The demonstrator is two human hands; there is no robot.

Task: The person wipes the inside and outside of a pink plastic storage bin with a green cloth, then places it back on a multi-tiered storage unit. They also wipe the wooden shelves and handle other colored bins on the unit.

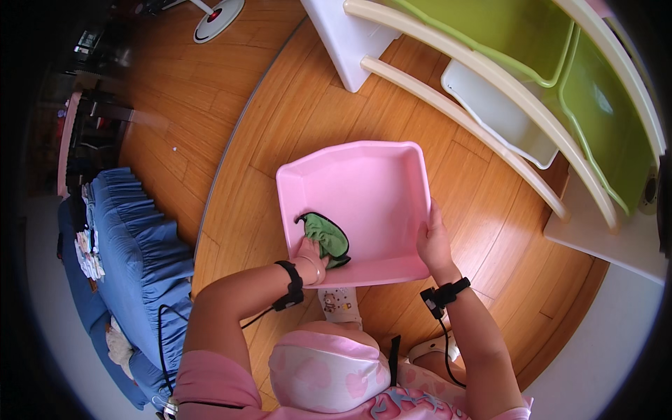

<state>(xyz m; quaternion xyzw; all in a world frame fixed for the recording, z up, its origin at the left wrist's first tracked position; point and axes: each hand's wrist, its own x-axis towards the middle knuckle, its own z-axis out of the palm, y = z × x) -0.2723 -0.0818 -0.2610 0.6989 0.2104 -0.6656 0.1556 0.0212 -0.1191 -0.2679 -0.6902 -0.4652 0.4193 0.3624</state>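
A pink plastic bin (362, 189) is held up in front of me over the wooden floor, its open side facing me. My left hand (313, 258) reaches over the near left edge and presses a green cloth with black edging (329, 234) against the inside, in the near left corner. On the other side, my right hand (436, 239) grips the bin's right rim, thumb towards the inside. Most of my left fingers lie on or behind the cloth. Both wrists wear black straps with cables.
At the upper right stands a storage rack (451, 105) with cream rails, green bins (609, 115) and a white tray (499, 110). A blue ruffled sofa cover (136, 236) is on the left. A round white stand base (220, 21) rests on the floor at the top.
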